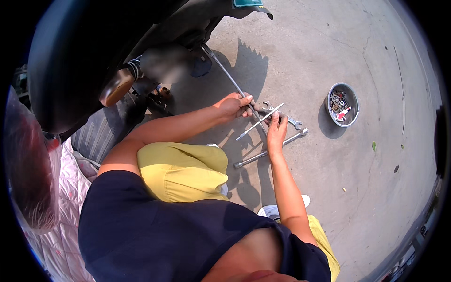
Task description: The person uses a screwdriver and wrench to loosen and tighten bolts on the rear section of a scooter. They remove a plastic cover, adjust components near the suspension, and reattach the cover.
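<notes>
My left hand [234,106] is closed around a long metal T-handle wrench [226,71]. The shaft slants up and left, its far end against the underside of a dark vehicle [155,33]. My right hand [276,132] pinches the thin cross bar [256,125] at the near end of that wrench. Beneath the hands, an open-end wrench [295,123] rests on the concrete, partly hidden by my fingers. A longer socket wrench [282,145] lies just nearer, passing under my right wrist.
To the right stands a metal bowl [359,109] of small hardware and a red-and-white tube. A pink quilted cover [66,225] and a ribbed dark footboard [99,141] are at the left. Cracked concrete [376,188] stretches right.
</notes>
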Action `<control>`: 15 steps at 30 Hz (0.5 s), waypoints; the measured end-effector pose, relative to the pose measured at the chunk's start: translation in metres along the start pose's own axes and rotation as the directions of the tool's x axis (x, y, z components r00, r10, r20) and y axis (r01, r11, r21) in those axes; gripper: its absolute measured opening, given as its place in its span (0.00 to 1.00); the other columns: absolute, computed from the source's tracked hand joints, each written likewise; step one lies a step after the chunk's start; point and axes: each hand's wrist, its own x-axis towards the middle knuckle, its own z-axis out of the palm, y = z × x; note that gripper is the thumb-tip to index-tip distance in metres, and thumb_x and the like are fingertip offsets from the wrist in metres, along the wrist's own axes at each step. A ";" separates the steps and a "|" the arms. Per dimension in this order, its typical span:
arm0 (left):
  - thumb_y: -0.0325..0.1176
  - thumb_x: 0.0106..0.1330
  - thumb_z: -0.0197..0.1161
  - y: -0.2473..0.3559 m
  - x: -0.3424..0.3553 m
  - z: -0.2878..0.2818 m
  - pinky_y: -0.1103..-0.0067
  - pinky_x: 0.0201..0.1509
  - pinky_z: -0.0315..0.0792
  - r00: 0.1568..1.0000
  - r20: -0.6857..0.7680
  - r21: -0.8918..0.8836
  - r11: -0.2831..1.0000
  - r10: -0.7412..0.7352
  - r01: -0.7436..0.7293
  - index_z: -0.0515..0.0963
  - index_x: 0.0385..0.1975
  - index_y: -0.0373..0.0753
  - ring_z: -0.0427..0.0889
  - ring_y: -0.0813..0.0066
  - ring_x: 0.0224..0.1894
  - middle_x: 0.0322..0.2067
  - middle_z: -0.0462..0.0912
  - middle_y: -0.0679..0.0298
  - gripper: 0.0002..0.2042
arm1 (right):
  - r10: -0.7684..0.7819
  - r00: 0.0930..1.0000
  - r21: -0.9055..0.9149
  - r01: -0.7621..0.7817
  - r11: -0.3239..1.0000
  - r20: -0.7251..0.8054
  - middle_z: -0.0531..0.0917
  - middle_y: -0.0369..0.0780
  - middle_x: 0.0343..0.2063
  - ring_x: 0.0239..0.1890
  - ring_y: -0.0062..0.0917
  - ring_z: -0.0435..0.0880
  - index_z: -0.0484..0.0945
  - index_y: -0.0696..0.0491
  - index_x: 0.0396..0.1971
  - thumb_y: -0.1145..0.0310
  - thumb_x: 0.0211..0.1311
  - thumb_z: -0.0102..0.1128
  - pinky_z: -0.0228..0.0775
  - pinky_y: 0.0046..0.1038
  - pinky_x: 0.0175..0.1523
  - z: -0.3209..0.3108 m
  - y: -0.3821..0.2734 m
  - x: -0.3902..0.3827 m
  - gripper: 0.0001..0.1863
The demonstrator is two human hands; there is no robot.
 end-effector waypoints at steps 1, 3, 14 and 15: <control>0.38 0.75 0.42 0.001 0.000 0.000 0.85 0.30 0.71 1.000 0.003 -0.001 1.000 -0.017 0.017 0.74 0.35 0.32 0.74 0.81 0.26 0.32 0.79 0.61 0.16 | -0.438 0.897 -0.606 0.316 0.730 -0.060 0.72 0.51 0.48 0.52 0.39 0.73 0.67 0.60 0.49 0.59 0.61 0.59 0.67 0.41 0.57 -0.013 -0.002 -0.008 0.23; 0.38 0.75 0.42 0.003 0.000 0.001 0.85 0.30 0.70 1.000 0.020 0.025 1.000 -0.009 0.009 0.74 0.35 0.32 0.74 0.82 0.25 0.30 0.79 0.61 0.17 | -0.664 0.725 -0.724 0.556 0.408 0.183 0.74 0.49 0.44 0.48 0.37 0.76 0.68 0.60 0.48 0.58 0.63 0.57 0.70 0.37 0.49 -0.018 -0.004 -0.011 0.22; 0.43 0.74 0.43 0.012 -0.006 0.011 0.84 0.25 0.66 1.000 0.000 -0.021 1.000 -0.022 0.022 0.73 0.32 0.34 0.71 0.81 0.21 0.28 0.79 0.61 0.18 | 0.357 0.750 0.313 -0.588 0.746 0.557 0.82 0.41 0.29 0.26 0.28 0.84 0.71 0.60 0.46 0.57 0.72 0.41 0.76 0.24 0.27 -0.009 0.010 0.000 0.20; 0.43 0.74 0.43 0.013 -0.005 0.011 0.84 0.25 0.66 0.999 -0.013 0.012 1.000 -0.029 0.029 0.73 0.32 0.34 0.71 0.81 0.21 0.28 0.79 0.61 0.18 | 0.302 0.924 0.036 -0.319 0.947 0.234 0.83 0.44 0.32 0.27 0.31 0.85 0.69 0.62 0.49 0.59 0.72 0.41 0.78 0.28 0.32 -0.010 0.009 -0.003 0.20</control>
